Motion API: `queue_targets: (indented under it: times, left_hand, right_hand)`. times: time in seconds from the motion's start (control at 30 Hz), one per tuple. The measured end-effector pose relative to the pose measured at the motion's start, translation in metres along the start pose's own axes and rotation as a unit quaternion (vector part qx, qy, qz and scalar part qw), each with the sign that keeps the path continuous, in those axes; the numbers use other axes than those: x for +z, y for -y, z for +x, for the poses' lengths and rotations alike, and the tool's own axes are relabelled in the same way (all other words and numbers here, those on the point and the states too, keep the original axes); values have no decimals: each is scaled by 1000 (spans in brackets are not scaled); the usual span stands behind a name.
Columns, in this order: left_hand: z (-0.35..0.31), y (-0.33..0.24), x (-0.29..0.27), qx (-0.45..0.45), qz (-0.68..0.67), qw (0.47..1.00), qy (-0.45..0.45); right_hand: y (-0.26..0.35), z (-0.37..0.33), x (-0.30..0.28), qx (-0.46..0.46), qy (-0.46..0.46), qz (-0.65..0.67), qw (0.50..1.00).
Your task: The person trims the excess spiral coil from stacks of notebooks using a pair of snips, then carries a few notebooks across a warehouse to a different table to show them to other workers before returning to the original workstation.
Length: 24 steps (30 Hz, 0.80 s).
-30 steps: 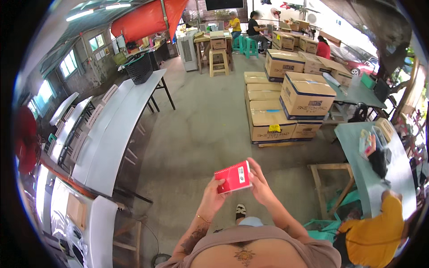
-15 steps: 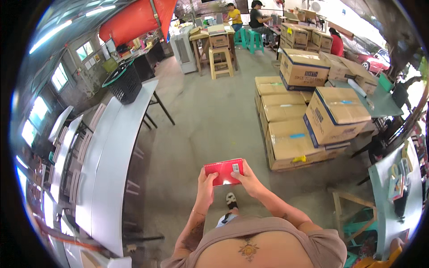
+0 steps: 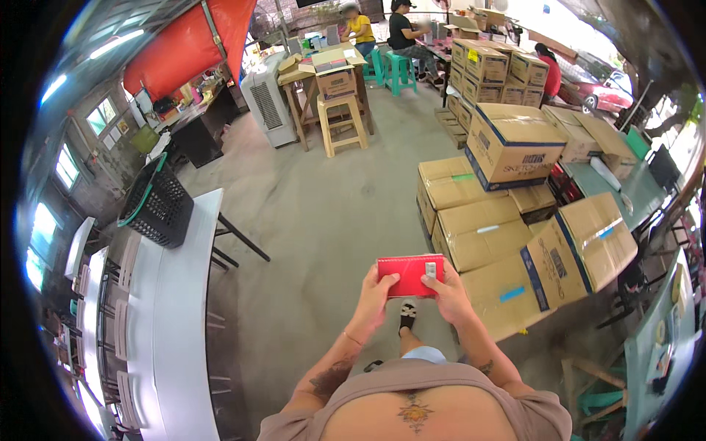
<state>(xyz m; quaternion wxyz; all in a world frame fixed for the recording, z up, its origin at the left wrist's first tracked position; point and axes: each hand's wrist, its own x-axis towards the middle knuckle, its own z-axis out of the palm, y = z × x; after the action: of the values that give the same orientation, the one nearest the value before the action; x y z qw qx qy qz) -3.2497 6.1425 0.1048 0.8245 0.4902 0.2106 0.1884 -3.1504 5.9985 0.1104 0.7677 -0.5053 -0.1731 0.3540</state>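
Note:
A small red notepad (image 3: 404,269) is held level in front of my body, between both hands. White marks like a binding or stitching run along its far edge, and a pale label sits on its right part. My left hand (image 3: 374,297) grips the left end, thumb on top. At the right end my right hand (image 3: 451,295) is closed the same way, its thumb beside the label. The fingers beneath are hidden.
Stacked cardboard boxes (image 3: 485,224) stand close on my right. A long white table (image 3: 180,316) runs along the left, with a black basket (image 3: 163,209) at its far end. Ahead are a wooden stool (image 3: 341,125), a grey air cooler (image 3: 271,103) and seated people.
I have moved forward: the boxes, stool and basket appear nearer. In the picture, my hands and the red notepad have shifted right; both hands keep their grip.

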Motion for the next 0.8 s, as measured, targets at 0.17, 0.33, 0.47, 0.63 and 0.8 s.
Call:
queue_targets:
  times: [0.17, 0.33, 0.47, 0.63, 0.8]
  left_hand:
    - [148, -83, -18, 75, 12, 997, -27]
    - [281, -152, -19, 130, 21, 988, -76]
    - [400, -187, -32, 175, 51, 980, -77]
    - [565, -217, -54, 182, 93, 979, -27]
    - [737, -253, -49, 196, 137, 969, 66]
  right_hand:
    - [39, 188, 23, -11, 80, -18, 997]
    - [76, 343, 50, -6, 90, -1, 996]
    - [95, 463, 60, -38, 84, 0, 996]
    - [101, 617, 49, -90, 45, -24, 995]
    - [134, 763, 20, -163, -11, -37, 986]
